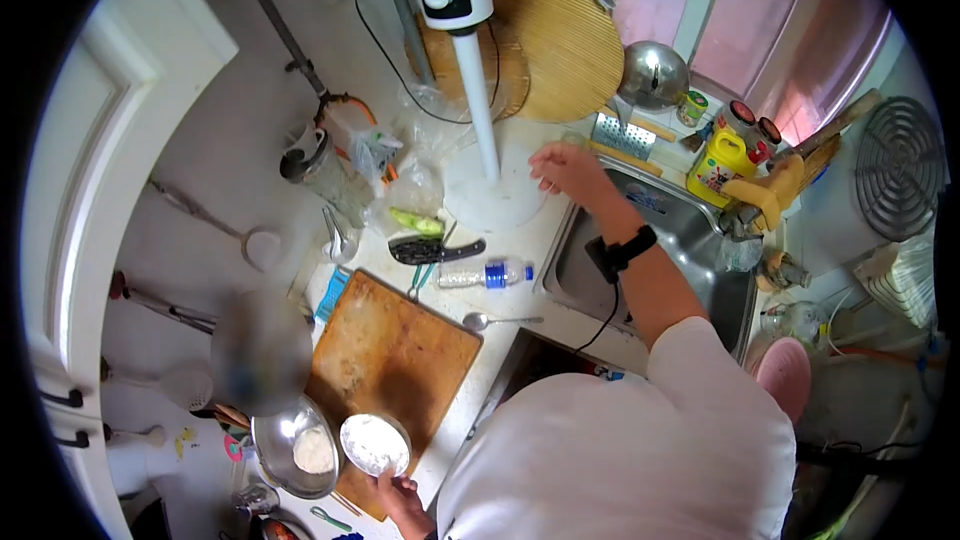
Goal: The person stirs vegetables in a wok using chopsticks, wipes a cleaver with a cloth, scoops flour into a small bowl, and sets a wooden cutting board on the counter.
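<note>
My left hand grips the rim of a small bowl of white powder, over the near edge of a wooden cutting board. Just left of it, a metal bowl holds a pale lump of dough. My right hand, below a black wristband, is raised beside the fan's white base, near the sink's corner. Its fingers are loosely bent and apart, with nothing visible in them.
A cleaver, plastic bottle and spoon lie beyond the board. The fan pole stands ahead. At right are the sink and a yellow bottle. A blurred round object hangs at left.
</note>
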`<control>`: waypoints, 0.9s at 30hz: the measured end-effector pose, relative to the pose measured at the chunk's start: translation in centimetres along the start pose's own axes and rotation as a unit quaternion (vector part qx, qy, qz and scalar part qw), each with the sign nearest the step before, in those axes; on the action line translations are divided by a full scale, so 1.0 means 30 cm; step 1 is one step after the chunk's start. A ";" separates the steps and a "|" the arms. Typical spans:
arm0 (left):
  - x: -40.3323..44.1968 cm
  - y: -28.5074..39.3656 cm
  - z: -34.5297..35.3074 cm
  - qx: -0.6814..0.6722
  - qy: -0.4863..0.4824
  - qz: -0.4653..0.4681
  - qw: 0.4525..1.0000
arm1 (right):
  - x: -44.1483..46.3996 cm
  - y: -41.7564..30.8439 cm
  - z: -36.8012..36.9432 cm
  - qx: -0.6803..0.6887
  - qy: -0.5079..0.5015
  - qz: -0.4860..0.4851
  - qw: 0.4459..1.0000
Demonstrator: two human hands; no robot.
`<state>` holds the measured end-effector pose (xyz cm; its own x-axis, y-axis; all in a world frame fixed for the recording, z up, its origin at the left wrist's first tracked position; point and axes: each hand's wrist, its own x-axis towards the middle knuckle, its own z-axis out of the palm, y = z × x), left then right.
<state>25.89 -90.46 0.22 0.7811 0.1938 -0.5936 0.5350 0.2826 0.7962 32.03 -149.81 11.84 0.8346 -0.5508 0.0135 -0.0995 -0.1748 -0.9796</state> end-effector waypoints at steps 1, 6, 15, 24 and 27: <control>0.007 0.000 0.004 0.000 0.004 -0.003 1.000 | 0.042 -0.038 -0.050 0.005 0.003 -0.004 1.000; -0.056 0.070 0.153 0.015 0.021 0.026 0.999 | 0.314 -0.092 -0.336 0.026 0.128 0.010 0.991; -0.099 0.156 0.351 0.072 0.036 0.070 0.994 | 0.613 -0.228 -0.608 -0.289 0.386 -0.124 0.867; -0.115 0.187 0.406 0.271 0.039 0.188 0.943 | 0.791 -0.263 -0.713 -0.398 0.366 -0.088 0.837; -0.166 0.194 0.455 0.623 0.070 0.348 0.697 | 0.861 -0.288 -0.717 -0.343 0.394 -0.173 0.835</control>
<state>29.51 -102.60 9.41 0.9986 -0.0091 0.0515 -0.0255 -0.9441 0.3288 42.79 -180.07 24.97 0.2888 -0.6893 0.6644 -0.4393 -0.7121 -0.5477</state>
